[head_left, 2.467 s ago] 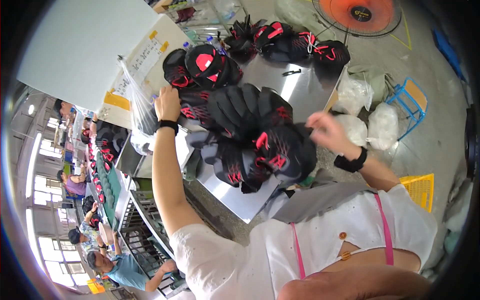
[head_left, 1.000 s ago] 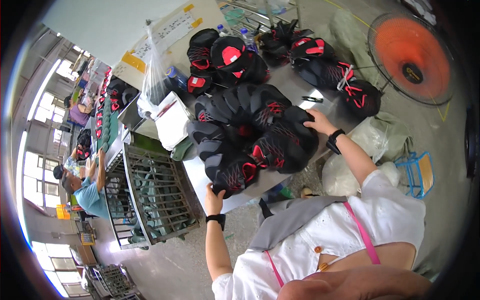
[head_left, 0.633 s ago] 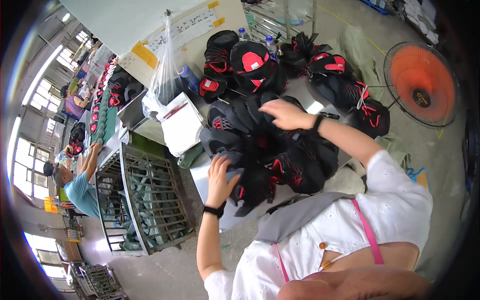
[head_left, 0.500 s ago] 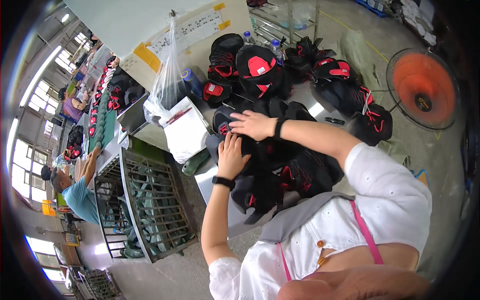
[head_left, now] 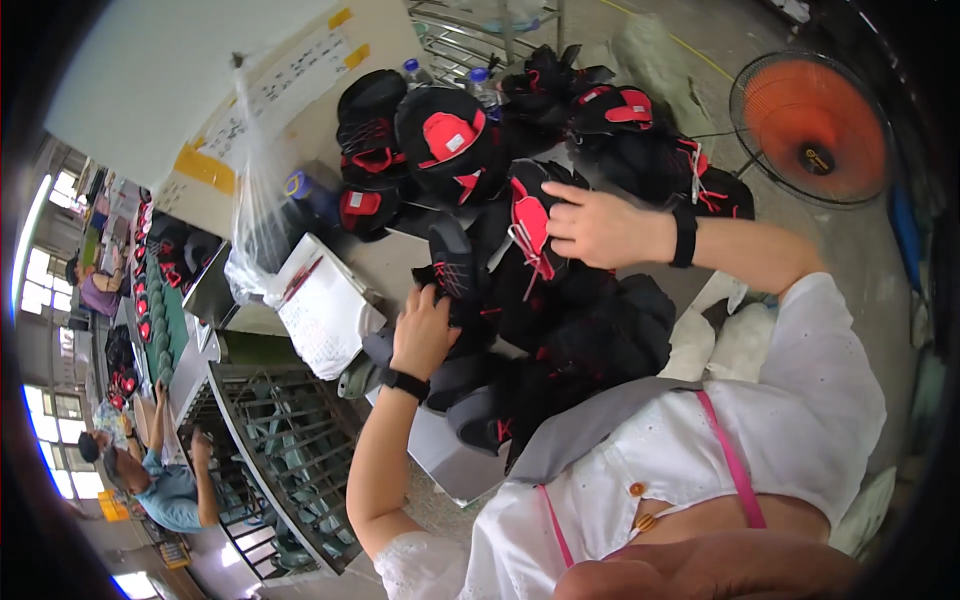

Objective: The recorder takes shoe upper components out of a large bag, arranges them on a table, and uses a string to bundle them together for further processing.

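My right hand (head_left: 605,232) grips the side of a black shoe with a red tongue and hanging laces (head_left: 530,215), fingers curled over its edge. My left hand (head_left: 424,335) is closed on the near end of another black shoe (head_left: 452,258) with red lacing; its fingertips are partly hidden. Around and below both hands lies a heap of black shoes (head_left: 600,335) with red details, overlapping so that single shoes are hard to tell apart.
Beyond stand more black-and-red shoes (head_left: 440,140) and bottles with blue caps (head_left: 480,82). Left are a paper stack (head_left: 325,325), a hanging plastic bag (head_left: 262,200) and a slatted rack (head_left: 285,430) of green shoe lasts. An orange fan (head_left: 812,125) stands right; a person in blue (head_left: 175,495) works left.
My hands, together on one shoe before, are now apart. The right has moved right onto a shoe with its red tongue showing. The view has shifted, and the person in blue has raised an arm.
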Action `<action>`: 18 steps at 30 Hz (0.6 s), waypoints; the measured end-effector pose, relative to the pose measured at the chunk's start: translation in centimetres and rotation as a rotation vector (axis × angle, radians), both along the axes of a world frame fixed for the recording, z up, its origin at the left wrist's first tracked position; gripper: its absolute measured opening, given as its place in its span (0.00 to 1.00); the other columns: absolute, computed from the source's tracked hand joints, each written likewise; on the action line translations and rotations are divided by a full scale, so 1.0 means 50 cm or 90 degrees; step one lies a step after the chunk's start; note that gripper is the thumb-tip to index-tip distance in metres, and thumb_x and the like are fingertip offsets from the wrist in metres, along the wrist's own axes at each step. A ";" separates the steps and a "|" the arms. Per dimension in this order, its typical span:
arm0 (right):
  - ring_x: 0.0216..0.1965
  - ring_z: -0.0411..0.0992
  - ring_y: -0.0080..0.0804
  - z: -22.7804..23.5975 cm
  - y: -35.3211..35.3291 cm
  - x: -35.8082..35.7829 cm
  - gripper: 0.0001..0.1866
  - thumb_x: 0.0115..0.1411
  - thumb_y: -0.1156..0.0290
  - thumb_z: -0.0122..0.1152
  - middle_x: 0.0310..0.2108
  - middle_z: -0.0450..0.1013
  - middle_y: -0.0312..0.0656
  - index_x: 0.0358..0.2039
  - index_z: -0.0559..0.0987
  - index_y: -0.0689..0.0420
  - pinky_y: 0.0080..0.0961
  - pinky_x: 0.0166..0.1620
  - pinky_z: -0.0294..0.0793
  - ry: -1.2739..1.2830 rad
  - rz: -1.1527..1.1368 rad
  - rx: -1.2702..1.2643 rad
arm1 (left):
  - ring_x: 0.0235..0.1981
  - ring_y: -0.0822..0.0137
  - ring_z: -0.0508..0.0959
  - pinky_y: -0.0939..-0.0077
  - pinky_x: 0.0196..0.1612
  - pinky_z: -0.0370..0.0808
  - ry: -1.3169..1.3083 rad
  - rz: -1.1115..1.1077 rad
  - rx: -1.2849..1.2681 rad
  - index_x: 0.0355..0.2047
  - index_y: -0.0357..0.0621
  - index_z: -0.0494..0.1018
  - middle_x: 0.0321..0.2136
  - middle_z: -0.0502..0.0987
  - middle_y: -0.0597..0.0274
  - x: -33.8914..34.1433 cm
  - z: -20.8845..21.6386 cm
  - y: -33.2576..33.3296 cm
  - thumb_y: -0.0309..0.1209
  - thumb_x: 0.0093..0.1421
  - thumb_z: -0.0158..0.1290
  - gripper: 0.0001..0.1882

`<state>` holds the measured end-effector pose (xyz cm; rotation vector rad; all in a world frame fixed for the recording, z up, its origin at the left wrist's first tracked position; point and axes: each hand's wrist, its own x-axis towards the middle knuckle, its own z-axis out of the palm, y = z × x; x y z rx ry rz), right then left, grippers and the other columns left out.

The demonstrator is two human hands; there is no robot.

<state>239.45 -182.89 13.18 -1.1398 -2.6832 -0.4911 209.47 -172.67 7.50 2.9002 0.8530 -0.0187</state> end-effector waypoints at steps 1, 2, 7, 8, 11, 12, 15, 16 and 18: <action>0.33 0.66 0.29 -0.005 -0.017 0.004 0.03 0.39 0.71 0.52 0.26 0.67 0.35 0.17 0.72 0.55 0.41 0.61 0.52 0.005 -0.011 0.020 | 0.57 0.51 0.56 0.62 0.54 0.62 -0.036 -0.074 -0.041 0.46 0.42 0.67 0.51 0.61 0.52 0.044 -0.003 0.010 0.33 0.46 0.56 0.25; 0.33 0.66 0.29 -0.010 -0.031 0.009 0.03 0.39 0.71 0.52 0.26 0.67 0.35 0.17 0.72 0.55 0.41 0.61 0.52 0.013 -0.025 0.021 | 0.57 0.55 0.58 0.62 0.53 0.62 -0.074 -0.165 0.008 0.44 0.44 0.68 0.50 0.64 0.57 0.096 0.005 0.008 0.35 0.45 0.57 0.24; 0.32 0.66 0.29 -0.009 -0.053 0.045 0.04 0.40 0.70 0.52 0.26 0.67 0.35 0.15 0.73 0.55 0.40 0.61 0.52 0.063 -0.056 0.025 | 0.50 0.61 0.64 0.66 0.43 0.65 -0.045 -0.298 0.113 0.43 0.47 0.67 0.46 0.67 0.63 0.252 -0.054 -0.021 0.41 0.42 0.58 0.26; 0.32 0.66 0.29 -0.011 -0.055 0.058 0.04 0.39 0.70 0.52 0.25 0.67 0.34 0.15 0.73 0.55 0.40 0.61 0.52 0.061 -0.070 0.020 | 0.50 0.61 0.64 0.66 0.43 0.65 -0.040 -0.308 0.110 0.43 0.47 0.67 0.46 0.67 0.63 0.265 -0.055 -0.030 0.41 0.42 0.58 0.26; 0.32 0.66 0.29 -0.013 -0.072 0.075 0.04 0.39 0.70 0.52 0.23 0.67 0.34 0.13 0.74 0.54 0.39 0.60 0.53 0.085 -0.077 0.043 | 0.41 0.66 0.67 0.67 0.36 0.64 0.021 -0.173 0.109 0.44 0.49 0.66 0.43 0.65 0.65 0.259 -0.043 -0.063 0.42 0.35 0.63 0.34; 0.33 0.66 0.29 -0.010 -0.078 0.077 0.05 0.39 0.69 0.52 0.23 0.67 0.34 0.12 0.74 0.54 0.37 0.59 0.54 0.069 -0.088 0.030 | 0.42 0.64 0.66 0.67 0.36 0.64 0.031 -0.136 0.105 0.44 0.48 0.66 0.44 0.65 0.63 0.247 -0.049 -0.072 0.39 0.35 0.62 0.33; 0.34 0.65 0.29 -0.020 -0.080 0.057 0.06 0.40 0.68 0.51 0.23 0.68 0.34 0.11 0.75 0.53 0.34 0.57 0.55 0.017 -0.111 0.006 | 0.47 0.62 0.65 0.66 0.38 0.64 -0.026 -0.080 0.162 0.45 0.47 0.66 0.47 0.63 0.59 0.230 -0.088 -0.066 0.37 0.35 0.61 0.33; 0.35 0.65 0.29 -0.023 -0.080 0.049 0.07 0.40 0.68 0.51 0.23 0.68 0.34 0.11 0.75 0.53 0.33 0.57 0.55 -0.022 -0.123 -0.007 | 0.49 0.60 0.64 0.65 0.40 0.65 -0.095 -0.062 0.220 0.45 0.48 0.66 0.50 0.62 0.57 0.225 -0.101 -0.062 0.37 0.34 0.62 0.34; 0.36 0.65 0.29 -0.018 -0.074 0.046 0.08 0.40 0.67 0.51 0.23 0.69 0.34 0.12 0.76 0.53 0.33 0.56 0.54 -0.045 -0.130 -0.023 | 0.51 0.60 0.62 0.64 0.43 0.65 -0.182 -0.032 0.205 0.46 0.48 0.66 0.52 0.60 0.56 0.215 -0.098 -0.063 0.36 0.36 0.60 0.32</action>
